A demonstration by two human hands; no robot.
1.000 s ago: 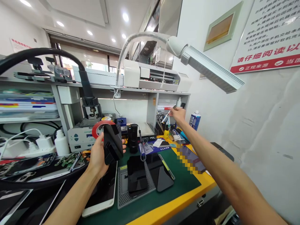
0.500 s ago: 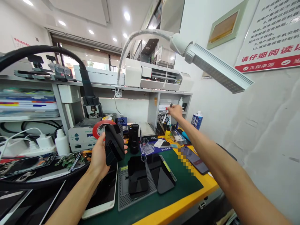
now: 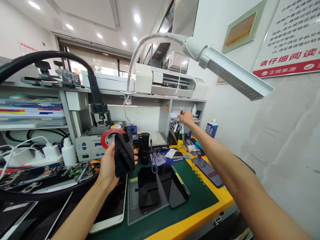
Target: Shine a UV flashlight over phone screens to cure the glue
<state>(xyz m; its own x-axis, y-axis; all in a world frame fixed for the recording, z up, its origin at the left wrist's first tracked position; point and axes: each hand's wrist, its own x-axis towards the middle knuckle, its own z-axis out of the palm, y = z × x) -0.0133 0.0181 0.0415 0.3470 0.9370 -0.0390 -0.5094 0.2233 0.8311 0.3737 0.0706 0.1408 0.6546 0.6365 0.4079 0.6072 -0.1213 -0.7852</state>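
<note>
My left hand [image 3: 108, 168] is wrapped round a black phone [image 3: 124, 151], raised above the bench and tilted. A red-edged roll of tape [image 3: 106, 138] shows just behind the phone; whether it touches the hand I cannot tell. My right hand [image 3: 187, 118] reaches far out, its fingers pinched on a slim white tool with a dark end [image 3: 177, 125]. That tool points down at a dark tool holder [image 3: 172, 136] by the shelf. Below my hands, two black phone screens [image 3: 149, 188] [image 3: 176, 188] lie on a grey perforated tray [image 3: 133, 213].
A white-framed tablet [image 3: 110, 226] lies left of the tray on the green mat [image 3: 200, 200]. A black flashlight [image 3: 144, 148] with a strap stands behind. Right are a yellow bottle [image 3: 179, 142], a spray can [image 3: 211, 129] and another phone [image 3: 207, 171]. A lamp [image 3: 235, 73] hangs overhead.
The view has shifted slightly, moving the scene a little rightward. The white tool in my right hand sits nearer the tool holder. My left hand still grips the phone.
</note>
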